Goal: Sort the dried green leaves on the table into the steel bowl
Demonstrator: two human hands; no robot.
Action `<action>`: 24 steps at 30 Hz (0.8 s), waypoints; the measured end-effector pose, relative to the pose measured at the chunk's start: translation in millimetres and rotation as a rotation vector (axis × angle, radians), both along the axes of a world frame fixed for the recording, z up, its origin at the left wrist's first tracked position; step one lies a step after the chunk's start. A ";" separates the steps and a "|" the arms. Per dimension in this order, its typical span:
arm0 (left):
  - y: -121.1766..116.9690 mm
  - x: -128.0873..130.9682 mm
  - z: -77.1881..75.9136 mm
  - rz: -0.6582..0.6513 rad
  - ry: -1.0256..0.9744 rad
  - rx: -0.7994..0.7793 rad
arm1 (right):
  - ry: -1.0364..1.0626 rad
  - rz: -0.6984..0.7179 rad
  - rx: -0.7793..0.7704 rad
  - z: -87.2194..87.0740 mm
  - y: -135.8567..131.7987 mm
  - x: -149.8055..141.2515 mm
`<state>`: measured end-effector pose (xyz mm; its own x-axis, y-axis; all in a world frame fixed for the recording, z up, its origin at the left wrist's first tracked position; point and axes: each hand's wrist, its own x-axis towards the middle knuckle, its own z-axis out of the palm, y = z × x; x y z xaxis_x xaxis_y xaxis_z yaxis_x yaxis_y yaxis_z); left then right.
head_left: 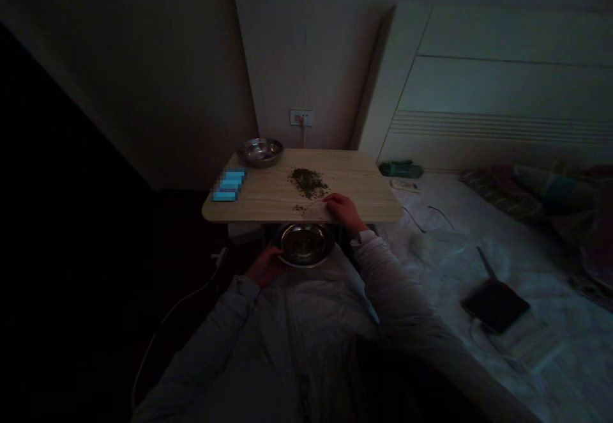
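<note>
Below the table's front edge, my left hand [267, 266] grips the rim of a shiny metal bowl [306, 262], tilted slightly toward me over my lap. My right hand [343, 211] is closed at the front of the small wooden table [268, 199]. A faint, pale, thin thing shows by its fingertips, too dim to name. Just beyond those fingers lies a loose pile of dark, crumbly bits [308, 181], like dried leaves or seeds. A smaller scatter of the same bits is left of the right hand, near the edge.
A second metal bowl [261, 152] stands at the table's back left corner, with a lit phone [230, 184] in front of it. To the right, a bed [431, 282] holds a green bottle [401, 169], a remote [405, 186], glasses and a dark flat object [496, 305]. A cable runs on the left.
</note>
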<state>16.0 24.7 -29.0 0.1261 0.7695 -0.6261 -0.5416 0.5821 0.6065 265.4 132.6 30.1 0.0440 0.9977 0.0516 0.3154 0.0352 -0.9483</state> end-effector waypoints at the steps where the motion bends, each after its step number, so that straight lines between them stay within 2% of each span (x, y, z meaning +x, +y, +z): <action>1: -0.2 0.6 0.9 0.005 0.004 -0.001 | 0.007 0.002 0.001 -0.3 -0.3 -0.2; 5: -0.8 1.8 2.7 0.012 0.009 0.007 | 0.051 -0.005 0.002 -1.0 1.3 0.7; 12: -1.7 1.4 2.1 -0.003 -0.002 0.020 | 0.273 -0.097 0.024 4.5 17.9 6.5; 19: 0.0 0.4 -1.3 0.012 0.000 -0.002 | 0.133 -0.035 0.031 -8.0 15.9 -9.9; 24: 1.1 -0.4 -3.7 0.018 0.012 -0.002 | 0.029 -0.039 0.018 -6.2 11.1 -9.0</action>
